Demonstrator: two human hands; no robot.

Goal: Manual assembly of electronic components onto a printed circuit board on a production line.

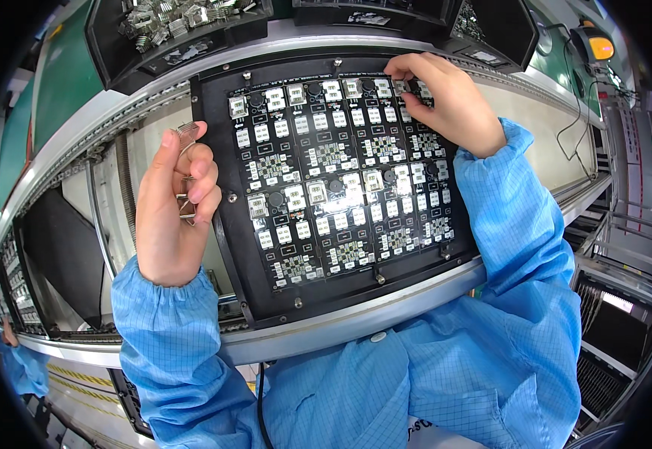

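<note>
Evidently the step in hand is populating the black carrier panel (214, 150) of small circuit boards: the right hand (446, 97) reaches to the panel's far right corner, fingers pressed together and bent down on a small dark part (413, 84) there, seemingly seating it. The left hand (172, 202) waits just off the panel's left edge — curled shut, thumb up, pinching a few small metal clips (186, 135) between thumb and fingers, one showing above the forefinger and more below it at the palm.

Next, as a judgement, a clip has to pass from the left hand to the right, or be pressed into an open site on the panel; that calls for a fine pinch and square alignment, since the sites sit close together.

Hard to tell: the right fingertips cover the spot they work on, so whether the part is seated cannot be seen. How many clips the left hand holds is unclear. Beyond the panel's far edge, a black bin (116, 45) of similar metal parts is cut off by the frame — glare also whitens the panel's middle.
</note>
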